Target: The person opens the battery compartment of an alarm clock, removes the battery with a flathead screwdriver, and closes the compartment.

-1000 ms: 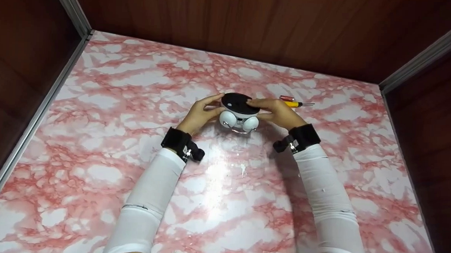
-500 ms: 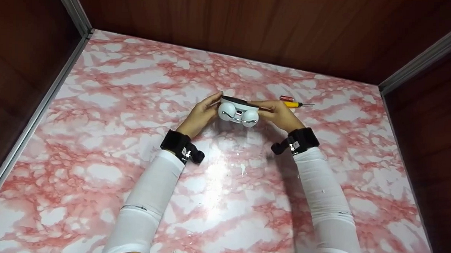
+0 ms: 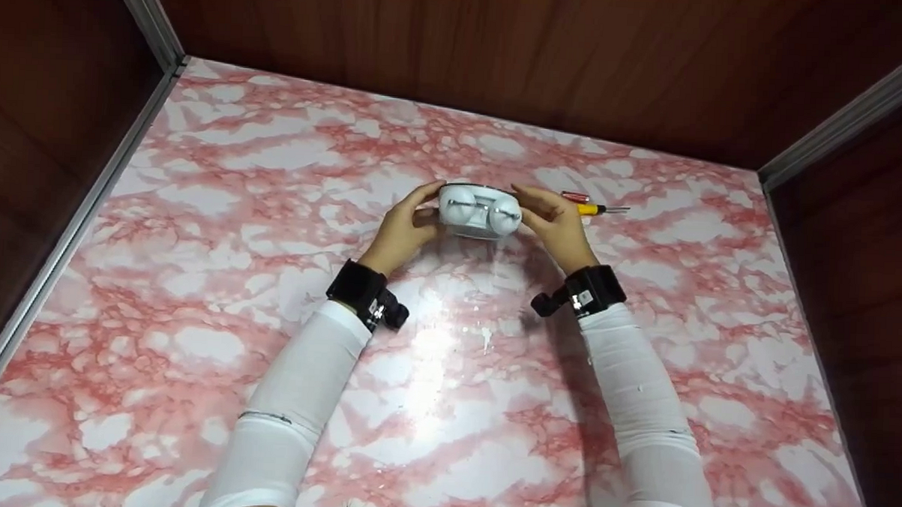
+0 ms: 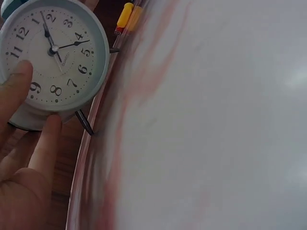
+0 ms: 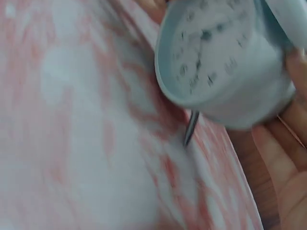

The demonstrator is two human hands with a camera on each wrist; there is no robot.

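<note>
A pale mint twin-bell alarm clock (image 3: 479, 211) is held between both hands, its bells and thin metal handle turned toward me in the head view. The left hand (image 3: 401, 231) grips its left side. In the left wrist view the thumb (image 4: 19, 84) lies over the edge of the white numbered dial (image 4: 57, 72), with a finger below the rim. The right hand (image 3: 561, 226) holds the other side, fingers (image 5: 273, 148) against the casing in the right wrist view. Short dark legs (image 4: 85, 122) stick out from the clock's underside. Its back is hidden.
Just beyond the right hand, a yellow-handled screwdriver (image 3: 591, 210) lies on the red-and-white marbled table (image 3: 446, 403). Beside it is a small red cylinder (image 3: 575, 198). Dark wood panels (image 3: 458, 51) enclose the far side and both flanks.
The clock has tilted from its black back facing up to its bells facing up, with the dial facing the wrist cameras. The right hand has shifted its fingers from the back to the side.
</note>
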